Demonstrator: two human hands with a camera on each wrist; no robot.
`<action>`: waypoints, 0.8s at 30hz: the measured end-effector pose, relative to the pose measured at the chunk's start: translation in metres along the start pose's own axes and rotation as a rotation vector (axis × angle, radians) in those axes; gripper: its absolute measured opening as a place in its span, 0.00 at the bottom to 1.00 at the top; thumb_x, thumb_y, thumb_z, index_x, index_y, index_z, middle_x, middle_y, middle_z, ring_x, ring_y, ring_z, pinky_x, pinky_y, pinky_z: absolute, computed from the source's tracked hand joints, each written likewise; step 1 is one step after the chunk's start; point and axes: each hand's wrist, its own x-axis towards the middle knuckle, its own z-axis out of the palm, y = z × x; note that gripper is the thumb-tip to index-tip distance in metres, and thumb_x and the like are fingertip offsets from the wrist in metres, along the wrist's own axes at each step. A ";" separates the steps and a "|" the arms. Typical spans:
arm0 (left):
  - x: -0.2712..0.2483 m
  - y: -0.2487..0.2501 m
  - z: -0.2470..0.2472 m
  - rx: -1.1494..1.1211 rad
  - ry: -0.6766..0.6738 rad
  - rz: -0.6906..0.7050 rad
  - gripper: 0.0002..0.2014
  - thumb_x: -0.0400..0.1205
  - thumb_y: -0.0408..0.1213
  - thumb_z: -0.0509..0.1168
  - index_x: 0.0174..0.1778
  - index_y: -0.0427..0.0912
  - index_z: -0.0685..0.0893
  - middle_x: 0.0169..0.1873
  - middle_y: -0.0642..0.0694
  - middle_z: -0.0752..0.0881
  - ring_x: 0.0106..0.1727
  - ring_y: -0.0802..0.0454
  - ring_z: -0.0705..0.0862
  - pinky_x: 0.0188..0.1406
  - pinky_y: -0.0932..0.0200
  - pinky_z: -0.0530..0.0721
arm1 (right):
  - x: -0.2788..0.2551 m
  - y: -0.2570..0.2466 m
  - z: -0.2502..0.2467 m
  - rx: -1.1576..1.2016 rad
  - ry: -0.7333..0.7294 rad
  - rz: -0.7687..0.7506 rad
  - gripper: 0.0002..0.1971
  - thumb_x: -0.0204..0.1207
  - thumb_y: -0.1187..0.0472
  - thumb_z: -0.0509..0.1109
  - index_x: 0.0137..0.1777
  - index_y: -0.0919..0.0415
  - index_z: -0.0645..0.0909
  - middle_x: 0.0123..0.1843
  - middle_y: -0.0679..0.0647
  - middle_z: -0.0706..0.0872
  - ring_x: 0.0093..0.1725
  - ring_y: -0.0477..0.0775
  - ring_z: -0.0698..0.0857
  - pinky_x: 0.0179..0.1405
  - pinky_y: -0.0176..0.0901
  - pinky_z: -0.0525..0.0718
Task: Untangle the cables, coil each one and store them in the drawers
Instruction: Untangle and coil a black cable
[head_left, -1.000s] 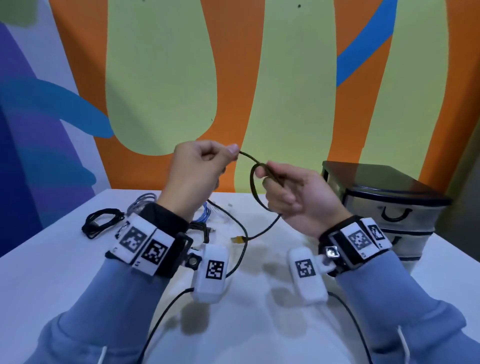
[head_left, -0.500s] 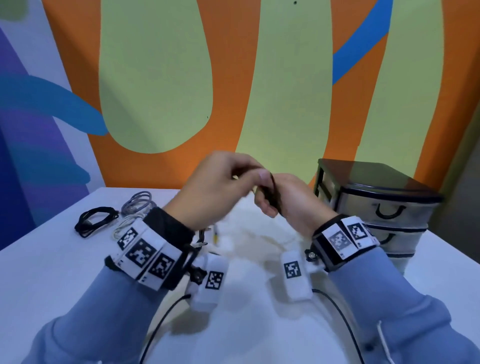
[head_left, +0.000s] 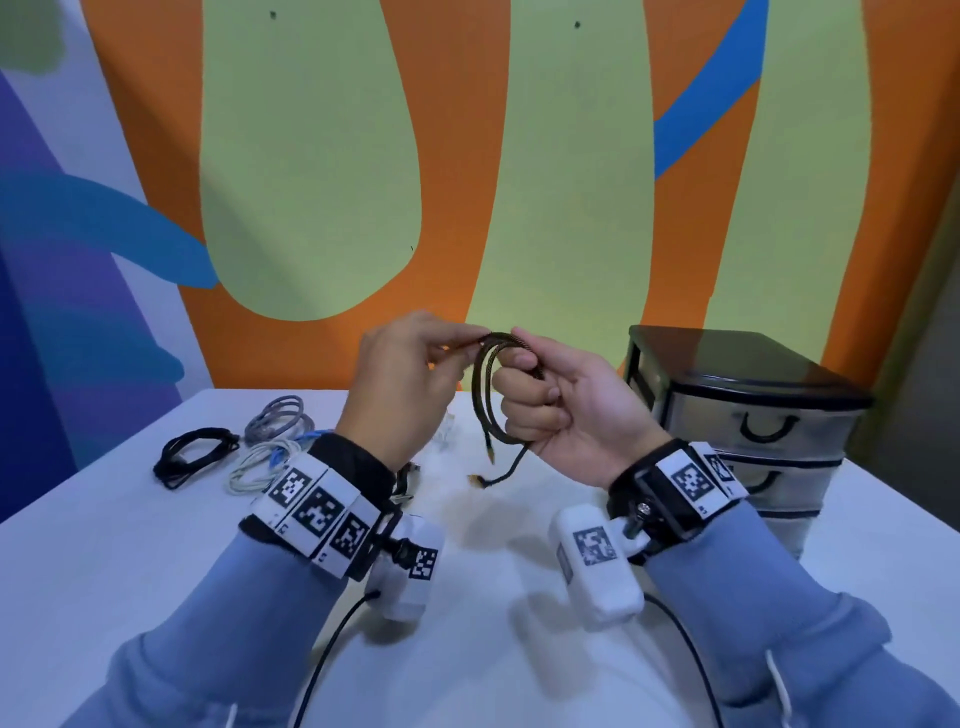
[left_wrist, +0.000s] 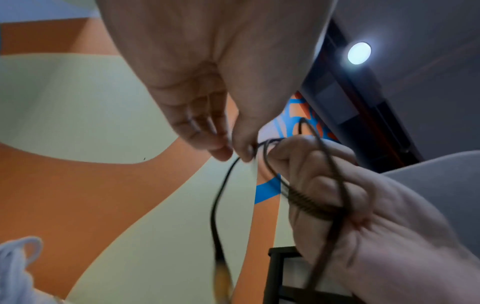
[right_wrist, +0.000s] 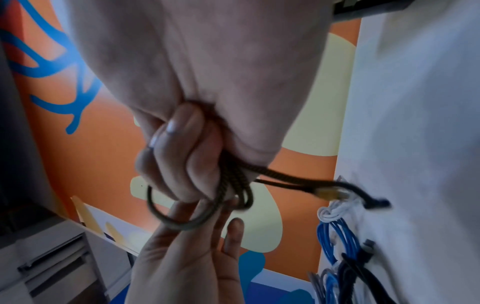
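Observation:
A dark braided cable (head_left: 480, 400) with gold plugs hangs in loops above the white table (head_left: 130, 545). My right hand (head_left: 524, 384) grips the bundled loops in its curled fingers (right_wrist: 182, 164). My left hand (head_left: 475, 345) pinches the top of the coil between thumb and fingertips (left_wrist: 221, 144), right against the right hand. Two short tails dangle below, ending in a gold plug (head_left: 491, 457) and another gold plug (head_left: 474, 480). The black-topped drawer unit (head_left: 727, 415) stands at the right, drawers closed.
At the back left of the table lie a black coiled cable (head_left: 192, 454), a grey cable (head_left: 278, 415), a white cable (head_left: 260, 465) and a blue cable (head_left: 311, 436). A painted wall rises behind the table. Wrist camera leads trail toward me.
The hands came together and parted slightly. The single loop with a long tail on the table is now a coil of loops in my right hand, tails lifted off the table.

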 end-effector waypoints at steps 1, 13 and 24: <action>0.001 -0.001 -0.001 -0.046 0.042 -0.029 0.11 0.84 0.30 0.75 0.55 0.50 0.97 0.44 0.53 0.92 0.39 0.56 0.90 0.40 0.57 0.87 | 0.000 0.000 0.001 -0.001 -0.011 0.008 0.15 0.91 0.51 0.54 0.41 0.53 0.69 0.29 0.45 0.57 0.22 0.45 0.52 0.25 0.39 0.51; -0.010 0.027 0.005 -0.414 -0.298 -0.320 0.20 0.75 0.55 0.79 0.53 0.42 0.94 0.48 0.38 0.95 0.53 0.33 0.92 0.63 0.34 0.90 | 0.010 0.003 -0.011 -0.179 0.302 -0.235 0.18 0.94 0.52 0.56 0.41 0.56 0.71 0.26 0.46 0.65 0.20 0.43 0.58 0.24 0.38 0.51; -0.016 0.031 0.011 -0.234 -0.171 -0.290 0.03 0.75 0.35 0.77 0.44 0.45 0.92 0.35 0.46 0.93 0.40 0.44 0.92 0.48 0.43 0.92 | 0.020 0.021 -0.022 -0.942 0.679 -0.367 0.22 0.94 0.48 0.55 0.41 0.57 0.76 0.41 0.54 0.81 0.42 0.50 0.80 0.38 0.53 0.85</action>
